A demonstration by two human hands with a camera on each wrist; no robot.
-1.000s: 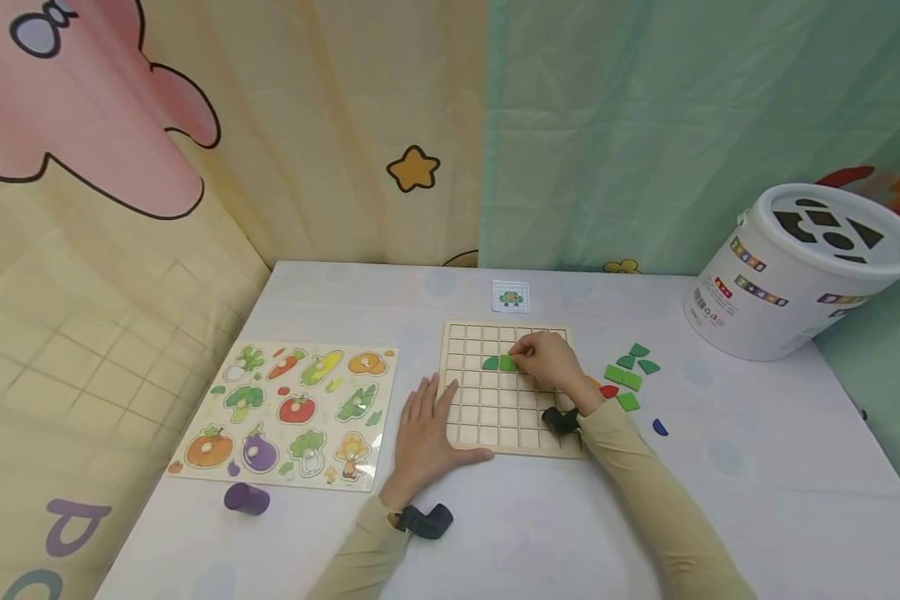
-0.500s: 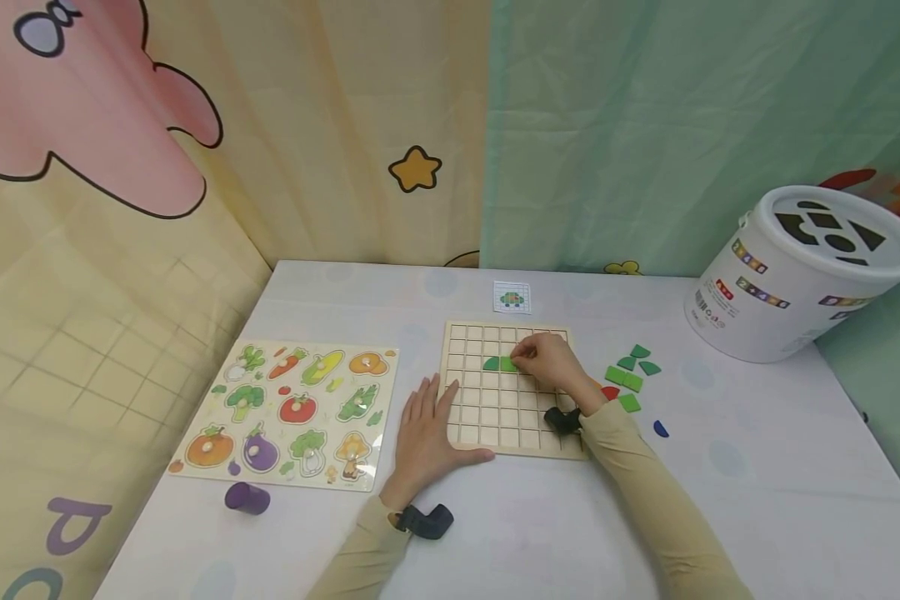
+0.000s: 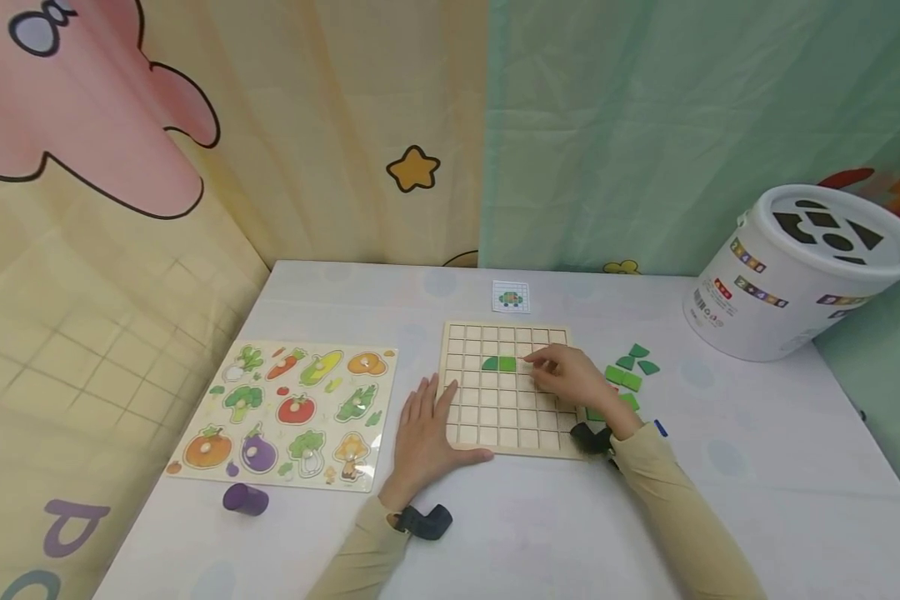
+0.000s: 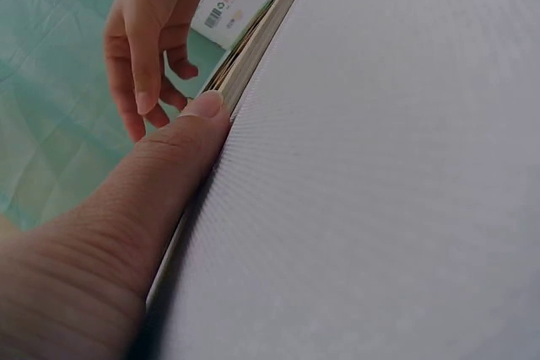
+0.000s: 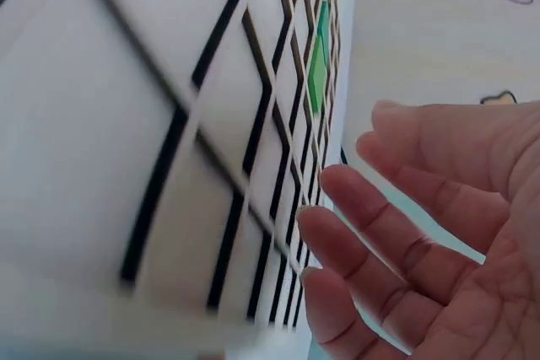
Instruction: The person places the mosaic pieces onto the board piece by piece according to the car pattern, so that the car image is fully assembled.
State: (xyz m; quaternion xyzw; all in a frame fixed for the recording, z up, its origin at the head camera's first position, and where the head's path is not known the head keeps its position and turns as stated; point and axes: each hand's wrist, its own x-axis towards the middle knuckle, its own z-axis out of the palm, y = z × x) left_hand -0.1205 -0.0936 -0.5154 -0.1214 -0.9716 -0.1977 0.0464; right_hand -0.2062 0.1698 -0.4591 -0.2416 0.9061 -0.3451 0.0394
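- Grid board (image 3: 487,417): a green quarter-round tile (image 3: 491,364) and a green square tile (image 3: 507,364), 2 in all, sit side by side in its far half.
- Left hand (image 3: 423,437): fingers extended along the board's left edge, thumb touching its near edge.
- Right hand (image 3: 570,379): over the board's right side, fingers released, loosely bent.
- Loose green tiles (image 3: 632,381): right of the board.

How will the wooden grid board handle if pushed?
The grid board is probably stiff: flat and straight-sided. It would likely slide, not tip, being broad and low. The green square should probably travel along, seated in the board.
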